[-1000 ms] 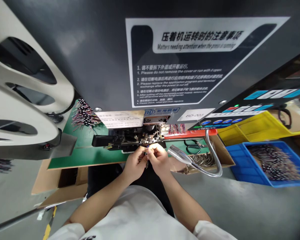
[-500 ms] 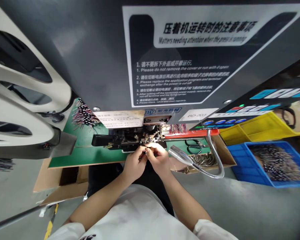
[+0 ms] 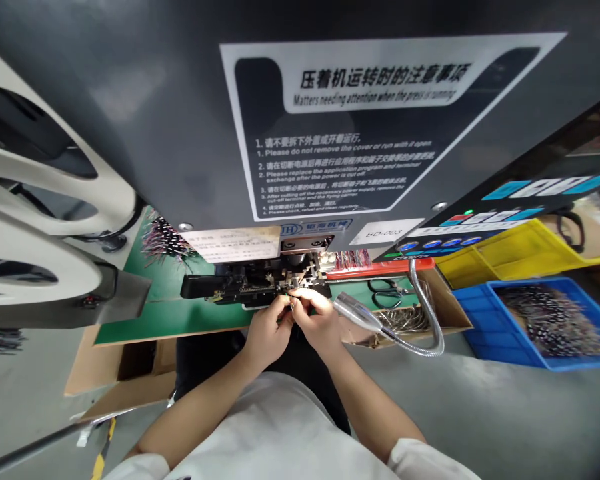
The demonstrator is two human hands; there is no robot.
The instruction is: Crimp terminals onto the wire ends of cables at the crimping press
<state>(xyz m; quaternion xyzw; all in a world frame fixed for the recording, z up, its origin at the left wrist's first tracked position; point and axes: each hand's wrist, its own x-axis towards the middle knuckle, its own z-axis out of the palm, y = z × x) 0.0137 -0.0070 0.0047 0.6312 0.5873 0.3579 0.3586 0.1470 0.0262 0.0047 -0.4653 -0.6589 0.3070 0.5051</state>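
My left hand (image 3: 269, 333) and my right hand (image 3: 318, 327) meet just in front of the crimping press's tooling (image 3: 295, 273). Both are closed, thumbs and forefingers pinched together at the tips. Between them shows a sliver of a thin wire (image 3: 291, 305), mostly hidden by the fingers. The fingertips are close to the front of the tooling; whether they touch it I cannot tell. Above the hands rises the grey press housing (image 3: 180, 133) with its warning label.
A flexible metal lamp (image 3: 357, 312) reaches in close to my right hand. Scissors (image 3: 387, 293) lie on the green bench top (image 3: 170, 317). Bundled wires (image 3: 165, 238) stand at back left, a red tray (image 3: 390, 268) behind. A blue bin (image 3: 485, 327) of wires and a yellow bin (image 3: 500, 250) sit right.
The view has shifted slightly, so the press label sits lower and further left. My hands stay together at the tooling, with the fingers moved only a little.
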